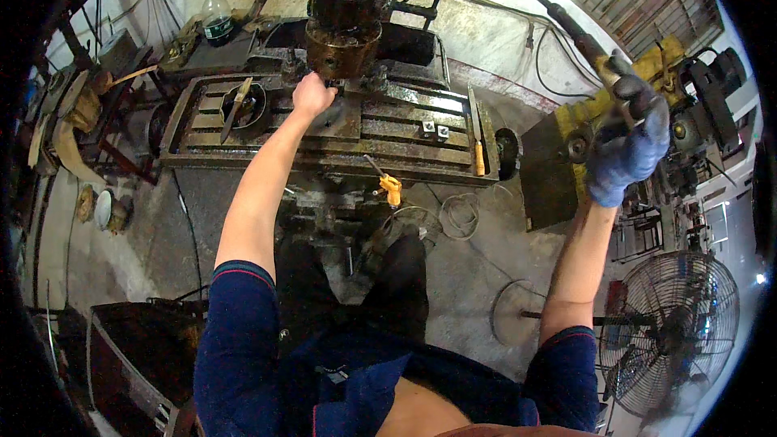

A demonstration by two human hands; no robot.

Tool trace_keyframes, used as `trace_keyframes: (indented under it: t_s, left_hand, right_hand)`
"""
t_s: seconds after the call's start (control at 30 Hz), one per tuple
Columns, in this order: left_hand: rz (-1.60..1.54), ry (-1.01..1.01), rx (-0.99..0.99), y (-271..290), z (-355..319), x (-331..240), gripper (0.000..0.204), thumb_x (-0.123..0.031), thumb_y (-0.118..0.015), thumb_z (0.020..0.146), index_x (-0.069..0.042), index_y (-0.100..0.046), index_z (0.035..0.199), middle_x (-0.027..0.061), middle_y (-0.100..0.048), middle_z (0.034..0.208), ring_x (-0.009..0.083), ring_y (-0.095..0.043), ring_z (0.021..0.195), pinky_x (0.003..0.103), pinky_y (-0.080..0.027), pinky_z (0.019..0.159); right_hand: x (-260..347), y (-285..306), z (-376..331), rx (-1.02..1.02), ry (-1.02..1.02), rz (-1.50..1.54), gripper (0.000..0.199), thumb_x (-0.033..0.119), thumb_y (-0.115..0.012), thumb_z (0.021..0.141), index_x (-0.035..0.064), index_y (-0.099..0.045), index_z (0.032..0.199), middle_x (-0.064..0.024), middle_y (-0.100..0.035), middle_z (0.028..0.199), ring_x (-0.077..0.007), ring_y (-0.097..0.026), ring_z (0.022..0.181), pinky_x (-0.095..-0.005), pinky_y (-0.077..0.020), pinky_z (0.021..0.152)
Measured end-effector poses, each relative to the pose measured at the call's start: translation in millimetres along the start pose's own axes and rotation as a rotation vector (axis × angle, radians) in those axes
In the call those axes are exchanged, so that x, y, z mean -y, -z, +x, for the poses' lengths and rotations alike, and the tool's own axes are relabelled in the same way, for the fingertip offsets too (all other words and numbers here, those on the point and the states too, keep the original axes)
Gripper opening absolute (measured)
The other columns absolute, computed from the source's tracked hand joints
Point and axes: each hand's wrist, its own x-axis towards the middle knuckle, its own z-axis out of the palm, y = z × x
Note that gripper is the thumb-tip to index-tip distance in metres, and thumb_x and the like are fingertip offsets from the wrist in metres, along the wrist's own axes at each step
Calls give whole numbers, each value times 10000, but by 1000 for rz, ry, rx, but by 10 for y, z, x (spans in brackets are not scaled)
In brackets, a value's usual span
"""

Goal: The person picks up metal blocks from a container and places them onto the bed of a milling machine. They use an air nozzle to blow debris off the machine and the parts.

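Note:
My left hand, bare, is closed just below the dark, oily spindle head of a milling machine. Whatever its fingers hold is hidden behind the hand. Under it lies the slotted machine table. My right hand, in a blue glove with dark, stained fingers, is raised at the far right. Its fingers curl at the lower end of a long dark lever that slants down from the top of the machine; the grip itself shows poorly.
A round pan with a brush across it rests on the table's left. Two small metal blocks and a yellow-handled file lie rightward. A yellow-handled tool is at the front edge. A fan stands lower right.

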Motion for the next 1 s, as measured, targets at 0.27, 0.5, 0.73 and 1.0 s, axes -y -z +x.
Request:
trace_keyframes:
  t_s: [0.27,0.5,0.73,1.0]
  left_hand:
    - [-53,-7,-22,76,-111,-140,303,-265,-703,669,-9,-642,819,193,-631,864,358,-602,836,429,-488,716]
    - [8,3,-67,21,-94,-151,326,-276,-699,673,21,-636,792,205,-629,844,353,-611,807,426,-496,702]
    - [46,-54,-169,63,-212,-177,276,-270,-681,678,-20,-650,791,184,-630,801,349,-612,782,430,-497,675]
    - [99,-10,-70,84,-166,-232,330,-287,-680,685,-1,-627,841,196,-631,830,348,-611,814,417,-492,722]
  right_hand:
    - [-183,22,-370,-81,27,-67,293,239,-534,821,-46,-586,862,-118,-607,850,-207,-558,852,-313,-417,814]
    - [-210,40,-427,-53,2,94,313,278,-485,867,-25,-549,821,-142,-595,916,-268,-542,933,-411,-375,903]
    - [-48,-36,-175,-23,2,59,286,201,-409,893,-17,-542,763,-116,-600,841,-207,-563,858,-306,-421,803]
    - [-209,24,-414,-95,-43,90,262,215,-541,827,-40,-603,842,-130,-623,891,-171,-539,779,-294,-400,736]
